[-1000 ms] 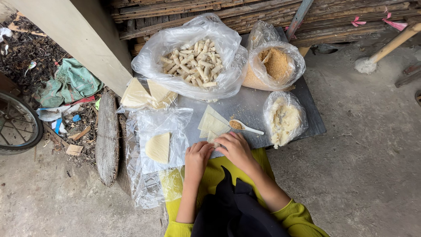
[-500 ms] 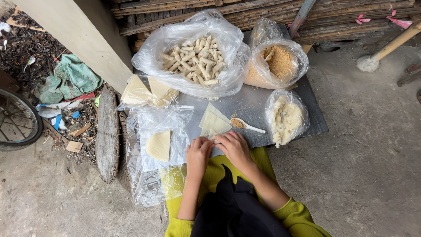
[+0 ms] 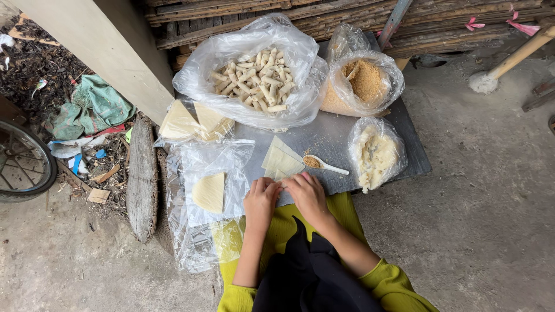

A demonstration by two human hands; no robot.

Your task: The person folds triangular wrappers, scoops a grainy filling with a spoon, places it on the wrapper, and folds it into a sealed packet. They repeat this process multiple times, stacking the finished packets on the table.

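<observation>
Many finished rolls already bagged beyond the wrapper stack. Left hand and right hand, just below that stack, pinch one wrapper closed mid-roll. Plenty of wrappers left, spare sheets to its left.

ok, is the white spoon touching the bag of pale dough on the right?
Apart. The head view shows the white spoon lying on the grey board, with a bare strip of board between its handle tip and the dough bag.

Left hand and right hand together at pale wrapper on grey tabletop; spoon just beside.
</observation>
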